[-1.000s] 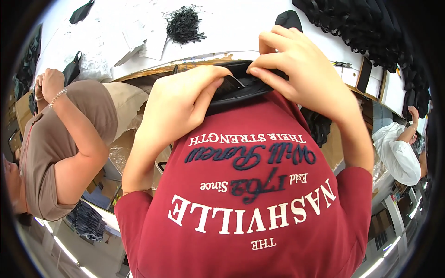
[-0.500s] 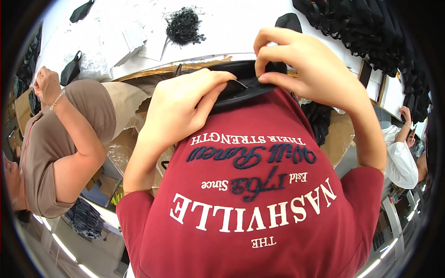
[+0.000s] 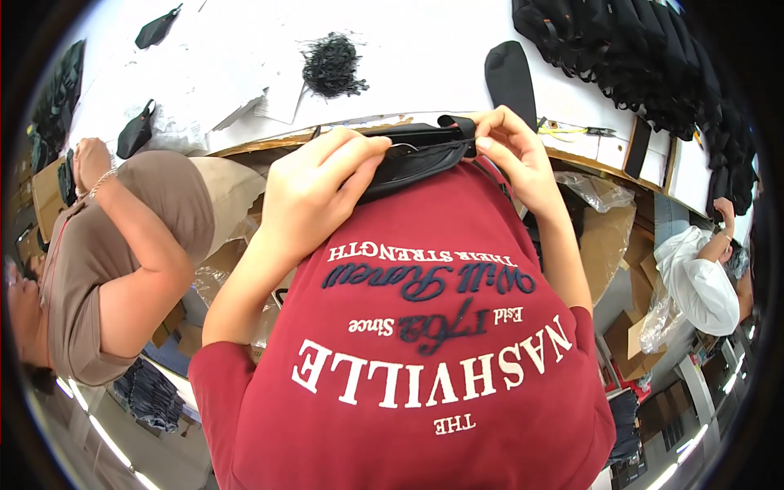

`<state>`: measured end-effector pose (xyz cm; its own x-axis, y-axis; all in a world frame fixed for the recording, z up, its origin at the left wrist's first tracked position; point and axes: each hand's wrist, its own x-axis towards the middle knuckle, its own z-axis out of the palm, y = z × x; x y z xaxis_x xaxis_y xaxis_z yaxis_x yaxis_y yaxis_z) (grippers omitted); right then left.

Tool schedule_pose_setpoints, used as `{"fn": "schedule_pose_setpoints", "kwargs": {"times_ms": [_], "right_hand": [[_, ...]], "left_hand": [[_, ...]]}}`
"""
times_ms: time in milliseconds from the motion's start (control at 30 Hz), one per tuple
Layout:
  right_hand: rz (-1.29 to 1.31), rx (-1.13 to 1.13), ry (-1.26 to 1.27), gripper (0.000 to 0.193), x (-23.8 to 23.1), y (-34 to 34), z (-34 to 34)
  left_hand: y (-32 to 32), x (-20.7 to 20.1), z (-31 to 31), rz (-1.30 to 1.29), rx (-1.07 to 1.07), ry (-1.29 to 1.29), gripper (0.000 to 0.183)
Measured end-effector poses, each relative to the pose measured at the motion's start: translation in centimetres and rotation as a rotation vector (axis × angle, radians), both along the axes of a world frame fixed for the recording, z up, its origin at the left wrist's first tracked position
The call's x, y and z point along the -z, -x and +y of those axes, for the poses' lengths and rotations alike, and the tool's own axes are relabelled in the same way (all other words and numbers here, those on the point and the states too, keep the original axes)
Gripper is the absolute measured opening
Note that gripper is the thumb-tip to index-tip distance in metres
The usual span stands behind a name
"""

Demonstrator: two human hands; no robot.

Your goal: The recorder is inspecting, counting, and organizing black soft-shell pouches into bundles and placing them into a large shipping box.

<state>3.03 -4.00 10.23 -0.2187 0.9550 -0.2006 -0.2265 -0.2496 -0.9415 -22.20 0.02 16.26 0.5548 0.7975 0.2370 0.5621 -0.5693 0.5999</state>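
A black fabric pouch [image 3: 425, 170] is held against the front of my red shirt, at the table edge, with its long opening facing up. My left hand [image 3: 318, 188] pinches the pouch's left part between thumb and fingers. A thin, pale curved edge shows by those fingertips; I cannot make out what it is. At the other end my right hand [image 3: 523, 155] has its thumb and fingers closed on the pouch's corner, beside a short black fabric loop [image 3: 457, 125]. The inside of the pouch is mostly hidden.
The white table [image 3: 425, 57] holds a heap of black strings [image 3: 333, 65], a flat black pouch [image 3: 512, 86], yellow-handled snips [image 3: 588, 131] and a large pile of black pouches [image 3: 625, 57]. One person [image 3: 122, 269] works at my left, another [image 3: 694, 278] at right.
My right hand has come down and inward to the pouch's right end, and its elbow has drawn in. The fabric loop there now shows. My left hand keeps its pinch.
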Motion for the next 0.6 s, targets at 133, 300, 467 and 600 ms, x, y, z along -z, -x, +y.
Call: {"fn": "schedule_pose_setpoints", "kwargs": {"times_ms": [133,300,467,600], "right_hand": [[-0.136,0.032,-0.018,0.009,1.4,-0.5,-1.0],[-0.044,0.065,-0.015,0.004,-0.3,1.9,-1.9],[0.088,-0.116,0.099,0.003,2.0,2.0,-0.1],[-0.067,-0.180,0.172,0.004,0.4,3.7,0.4]], "left_hand": [[-0.3,-0.6,-0.2,0.104,0.130,0.084,0.012],[1.5,1.0,-0.9,0.069,0.196,0.177,0.019],[3.7,0.8,-2.4,0.068,0.080,0.603,0.025],[5.5,1.3,-3.7,-0.015,0.042,0.577,0.028]]}}
